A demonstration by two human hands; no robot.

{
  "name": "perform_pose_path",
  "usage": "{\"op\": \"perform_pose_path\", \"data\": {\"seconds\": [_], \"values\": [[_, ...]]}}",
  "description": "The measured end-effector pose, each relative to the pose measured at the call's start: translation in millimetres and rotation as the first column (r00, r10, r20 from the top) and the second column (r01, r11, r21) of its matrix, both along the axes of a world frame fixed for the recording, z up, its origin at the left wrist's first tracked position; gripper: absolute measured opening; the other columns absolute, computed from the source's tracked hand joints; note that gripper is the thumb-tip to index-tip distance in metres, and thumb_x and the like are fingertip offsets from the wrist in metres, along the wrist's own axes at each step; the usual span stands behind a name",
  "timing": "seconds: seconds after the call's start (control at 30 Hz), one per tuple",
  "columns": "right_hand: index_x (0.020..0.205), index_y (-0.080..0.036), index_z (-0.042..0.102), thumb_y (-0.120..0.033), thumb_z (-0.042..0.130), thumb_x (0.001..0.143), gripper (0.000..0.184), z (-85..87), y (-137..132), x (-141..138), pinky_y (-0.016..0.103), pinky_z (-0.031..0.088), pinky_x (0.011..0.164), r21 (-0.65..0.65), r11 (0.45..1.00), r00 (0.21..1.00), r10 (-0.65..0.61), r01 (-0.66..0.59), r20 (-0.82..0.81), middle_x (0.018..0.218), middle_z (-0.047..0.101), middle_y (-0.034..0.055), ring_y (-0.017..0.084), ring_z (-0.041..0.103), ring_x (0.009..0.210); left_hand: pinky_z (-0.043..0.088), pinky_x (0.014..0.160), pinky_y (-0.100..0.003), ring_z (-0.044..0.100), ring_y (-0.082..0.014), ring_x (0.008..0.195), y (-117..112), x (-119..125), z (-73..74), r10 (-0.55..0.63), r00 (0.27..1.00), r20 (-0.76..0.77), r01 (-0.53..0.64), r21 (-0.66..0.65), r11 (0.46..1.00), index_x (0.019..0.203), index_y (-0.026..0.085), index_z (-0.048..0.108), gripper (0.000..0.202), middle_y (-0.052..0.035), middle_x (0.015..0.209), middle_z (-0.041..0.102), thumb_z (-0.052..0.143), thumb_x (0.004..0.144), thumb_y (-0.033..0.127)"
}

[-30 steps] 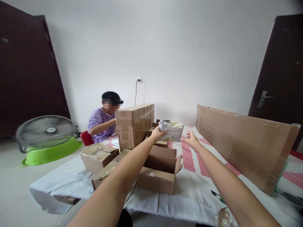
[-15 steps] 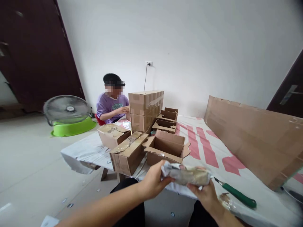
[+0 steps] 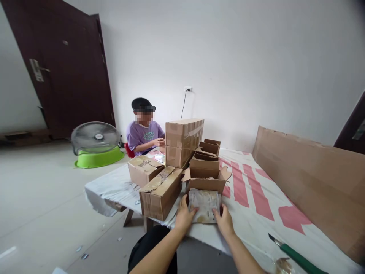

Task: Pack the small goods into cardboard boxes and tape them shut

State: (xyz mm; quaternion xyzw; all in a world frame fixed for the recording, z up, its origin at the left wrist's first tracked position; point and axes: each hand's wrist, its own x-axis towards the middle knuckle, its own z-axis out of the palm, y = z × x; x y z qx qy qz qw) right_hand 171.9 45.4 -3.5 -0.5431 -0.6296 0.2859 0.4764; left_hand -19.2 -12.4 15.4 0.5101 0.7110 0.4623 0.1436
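Observation:
Between my two hands is a flat, whitish-grey printed packet (image 3: 204, 207), its broad face toward me. My left hand (image 3: 184, 214) grips its left edge, thumb across the front. At the right edge my right hand (image 3: 224, 220) holds on the same way, its other fingers hidden behind. Just beyond the packet stands an open cardboard box (image 3: 209, 184) with its flaps up. The packet overlaps the lower front of that box, and I cannot tell whether they touch.
Closed cartons (image 3: 161, 194) stand to the left, beside a taller taped stack (image 3: 182, 142). A green-handled knife (image 3: 299, 257) lies at the right front. A large cardboard sheet (image 3: 310, 182) borders the table's right. Across sits a person (image 3: 145, 133) near a fan (image 3: 97, 139).
The packet has moved left and tipped from nearly edge-on to showing its broad face, in front of the open box. Both hands keep hold of it. The view has swung left.

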Motion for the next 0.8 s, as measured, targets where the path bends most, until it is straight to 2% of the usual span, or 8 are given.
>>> {"op": "perform_pose_path", "data": {"seconds": [0.13,0.23,0.3,0.4,0.47,0.53,0.67,0.8], "values": [[0.111,-0.013,0.054,-0.043,0.065,0.065,0.056,-15.0,-2,2,0.038,0.048,0.088,0.047,0.998,0.998,0.048,-0.046,-0.048,0.109,0.066,0.0158,0.029,0.062,0.101,0.035,0.106,-0.038,0.044,-0.0272,0.128,-5,4,-17.3,-0.093,0.996,0.019,0.091,0.071,0.993,0.137,0.012,0.028,0.078,-0.0178,0.140,0.042,0.064,0.068,0.024],[0.112,-0.015,0.053,-0.038,0.066,0.065,0.053,-16.3,-4,6,0.035,0.050,0.083,0.116,0.990,0.992,0.087,-0.077,-0.086,0.107,0.066,0.0127,0.026,0.064,0.095,0.033,0.109,-0.037,0.039,-0.0250,0.133,-9,9,-18.7,-0.163,0.987,-0.011,0.163,0.137,0.977,0.140,0.016,0.023,0.083,-0.0149,0.145,0.036,0.061,0.067,0.016],[0.110,-0.017,0.053,-0.039,0.062,0.071,0.046,-14.7,-4,8,0.034,0.051,0.077,0.176,0.984,0.993,0.057,-0.039,-0.099,0.100,0.067,0.0100,0.023,0.064,0.086,0.029,0.111,-0.037,0.034,-0.0235,0.136,-5,9,-12.3,-0.142,0.990,-0.014,0.142,0.186,0.972,0.143,0.016,0.018,0.081,-0.0141,0.147,0.033,0.055,0.071,0.014],[0.110,-0.018,0.052,-0.040,0.058,0.075,0.042,-16.2,0,9,0.034,0.050,0.075,0.223,0.974,0.994,-0.009,0.033,-0.108,0.095,0.067,0.0088,0.022,0.063,0.082,0.023,0.113,-0.044,0.029,-0.0296,0.137,12,3,3.9,-0.004,0.998,0.065,-0.008,0.178,0.984,0.142,0.013,0.022,0.083,-0.0178,0.144,0.034,0.063,0.069,0.020],[0.115,-0.017,0.050,-0.041,0.058,0.075,0.047,-21.8,5,8,0.035,0.050,0.078,0.197,0.979,0.992,-0.019,0.043,-0.122,0.100,0.066,0.0105,0.024,0.064,0.088,0.023,0.110,-0.051,0.029,-0.0379,0.135,27,-4,15.7,0.099,0.980,0.172,-0.121,0.123,0.985,0.137,0.009,0.029,0.090,-0.0238,0.141,0.035,0.073,0.061,0.029],[0.121,-0.016,0.047,-0.044,0.059,0.074,0.056,-29.1,12,7,0.036,0.050,0.083,0.152,0.987,0.990,-0.031,0.051,-0.136,0.110,0.064,0.0137,0.025,0.063,0.096,0.029,0.107,-0.051,0.033,-0.0400,0.132,42,-11,26.6,0.115,0.963,0.244,-0.144,0.106,0.984,0.134,0.007,0.033,0.092,-0.0255,0.137,0.040,0.076,0.057,0.034],[0.131,-0.014,0.040,-0.047,0.069,0.062,0.081,-37.2,31,3,0.040,0.048,0.088,0.124,0.990,0.991,-0.059,0.075,-0.124,0.129,0.053,0.0186,0.030,0.057,0.109,0.030,0.110,-0.041,0.033,-0.0282,0.135,65,-19,43.5,-0.024,0.985,0.172,-0.030,0.303,0.952,0.137,0.016,0.032,0.083,-0.0145,0.139,0.043,0.072,0.065,0.030],[0.128,-0.014,0.044,-0.044,0.073,0.053,0.086,-30.8,54,-2,0.040,0.051,0.083,0.183,0.981,0.994,-0.042,0.060,-0.100,0.119,0.060,0.0152,0.031,0.060,0.104,0.030,0.111,-0.040,0.037,-0.0232,0.133,77,-23,48.8,-0.174,0.983,-0.062,0.181,0.505,0.844,0.128,0.022,0.047,0.054,-0.0091,0.139,0.045,0.058,0.076,0.018]]}}
